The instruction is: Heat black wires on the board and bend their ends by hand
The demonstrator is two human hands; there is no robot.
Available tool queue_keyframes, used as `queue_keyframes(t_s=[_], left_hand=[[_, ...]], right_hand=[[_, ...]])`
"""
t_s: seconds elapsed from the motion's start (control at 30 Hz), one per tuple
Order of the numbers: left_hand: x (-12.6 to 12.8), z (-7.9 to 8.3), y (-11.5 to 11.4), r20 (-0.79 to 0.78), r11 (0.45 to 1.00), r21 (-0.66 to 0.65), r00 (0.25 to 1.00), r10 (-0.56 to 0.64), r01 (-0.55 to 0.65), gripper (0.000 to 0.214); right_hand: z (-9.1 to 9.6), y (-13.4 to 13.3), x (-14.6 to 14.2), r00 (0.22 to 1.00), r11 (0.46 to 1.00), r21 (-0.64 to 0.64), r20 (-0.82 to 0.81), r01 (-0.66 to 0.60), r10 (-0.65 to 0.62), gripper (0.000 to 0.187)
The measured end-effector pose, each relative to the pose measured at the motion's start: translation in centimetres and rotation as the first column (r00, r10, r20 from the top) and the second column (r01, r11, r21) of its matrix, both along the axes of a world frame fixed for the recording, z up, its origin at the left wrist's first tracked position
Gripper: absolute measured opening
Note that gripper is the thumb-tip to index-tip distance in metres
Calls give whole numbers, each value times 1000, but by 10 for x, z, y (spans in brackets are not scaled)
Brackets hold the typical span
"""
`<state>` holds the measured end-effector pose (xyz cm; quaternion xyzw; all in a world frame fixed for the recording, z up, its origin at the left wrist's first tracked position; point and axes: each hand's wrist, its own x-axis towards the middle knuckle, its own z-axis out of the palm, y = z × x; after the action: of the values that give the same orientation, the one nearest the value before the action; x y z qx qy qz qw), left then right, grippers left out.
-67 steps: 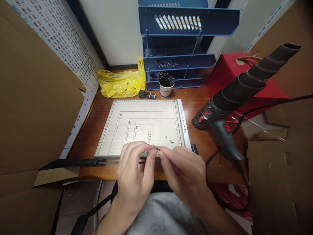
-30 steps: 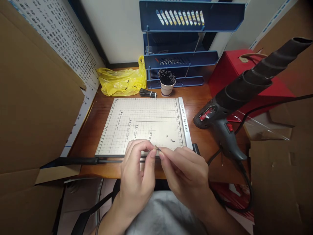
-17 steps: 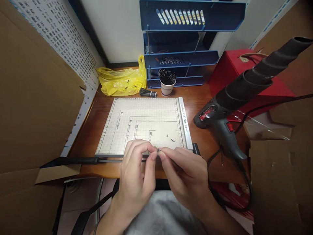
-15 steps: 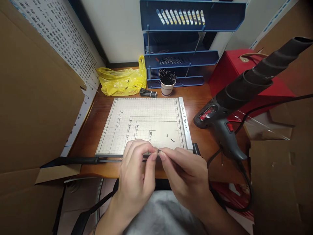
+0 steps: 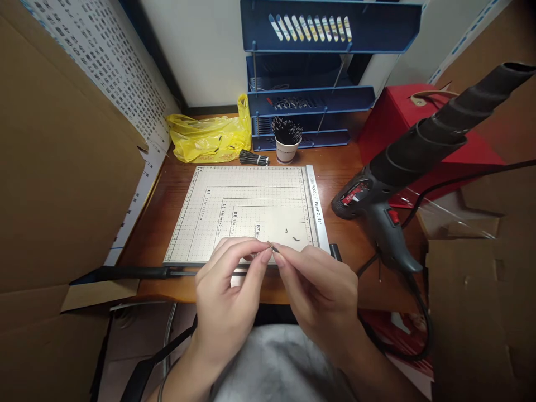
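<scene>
Over the front edge of the paper cutter (image 5: 209,223), both hands meet fingertip to fingertip. Between them shows a thin black wire (image 5: 272,247) with a coppery tip; most of it is hidden by my fingers. My left hand (image 5: 230,287) pinches its tip between thumb and index finger. My right hand (image 5: 324,293) is closed on its dark part. Two small dark scraps (image 5: 296,239) lie on the cutter board just beyond my fingers. Farther back are a bundle of black wires (image 5: 252,158) and a paper cup (image 5: 287,152) holding many upright black wires.
On the right lies a heat gun (image 5: 377,190) with its cable, in front of a red box (image 5: 393,111). A blue rack (image 5: 310,97) and a yellow plastic bag (image 5: 205,137) stand at the back. Cardboard (image 5: 62,151) walls the left side. The cutter's black handle (image 5: 129,272) sticks out left.
My fingertips have risen slightly, and my left hand has rolled a little outward to the left. The wire's coppery tip shows more clearly. Things on the desk stay put.
</scene>
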<state>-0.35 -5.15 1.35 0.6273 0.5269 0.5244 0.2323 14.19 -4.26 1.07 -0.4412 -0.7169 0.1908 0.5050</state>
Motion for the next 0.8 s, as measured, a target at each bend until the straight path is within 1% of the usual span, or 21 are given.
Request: queue_keyframes(t_s=[0.07, 0.13, 0.2, 0.23, 0.27, 0.33, 0.37, 0.43, 0.47, 0.53, 0.57, 0.6, 0.63, 0.67, 0.7, 0.77, 0.8], left_hand=[[-1, 0, 2, -76, 997, 75, 997, 10, -5, 19], [-2, 0, 4, -148, 989, 148, 989, 26, -4, 21], [-3, 0, 4, -189, 982, 190, 981, 40, -3, 22], [-3, 0, 4, -190, 983, 183, 981, 36, 0, 21], [-4, 0, 4, -178, 987, 159, 984, 21, 8, 21], [-6, 0, 4, -117, 996, 83, 993, -33, 43, 18], [-7, 1, 3, -76, 997, 38, 995, -67, 70, 17], [-8, 3, 3, 3, 991, -37, 992, -127, 127, 15], [-9, 4, 3, 34, 986, -63, 988, -151, 153, 15], [-11, 6, 2, 79, 976, -95, 979, -190, 198, 14], [-12, 7, 2, 98, 971, -105, 974, -204, 214, 13], [-13, 8, 2, 116, 967, -116, 970, -214, 228, 13], [-14, 8, 3, 130, 963, -124, 966, -225, 241, 12], [-15, 9, 3, 144, 958, -133, 961, -234, 253, 12], [-15, 9, 3, 158, 955, -139, 958, -241, 263, 12], [-15, 9, 3, 181, 951, -148, 953, -243, 271, 12], [-15, 10, 3, 193, 950, -152, 951, -241, 272, 11]], right_hand=[[0, 0, 0, 999, 999, 39, 32, 20, -21, 20], [1, 0, 0, 998, 999, 38, 58, 24, -26, 20], [6, 1, 2, 998, 999, -43, 60, -22, 25, 20], [8, 1, 4, 996, 991, -116, 39, -71, 76, 21], [11, 2, 6, 991, 970, -203, -1, -135, 137, 23], [14, 5, 11, 962, 892, -361, -137, -272, 238, 26], [15, 7, 14, 940, 847, -417, -222, -331, 258, 25], [15, 10, 20, 876, 741, -500, -410, -448, 252, 23], [14, 12, 22, 833, 683, -525, -499, -508, 237, 24], [12, 15, 25, 744, 578, -531, -632, -620, 219, 28], [11, 16, 25, 707, 542, -518, -671, -662, 223, 28], [11, 17, 25, 685, 526, -503, -691, -686, 232, 27], [11, 17, 25, 681, 530, -495, -693, -688, 237, 25], [11, 17, 25, 696, 551, -496, -678, -671, 237, 23], [12, 17, 24, 724, 587, -499, -649, -637, 233, 21], [13, 16, 22, 787, 682, -489, -581, -544, 211, 15], [13, 15, 21, 808, 721, -476, -554, -504, 199, 13]])
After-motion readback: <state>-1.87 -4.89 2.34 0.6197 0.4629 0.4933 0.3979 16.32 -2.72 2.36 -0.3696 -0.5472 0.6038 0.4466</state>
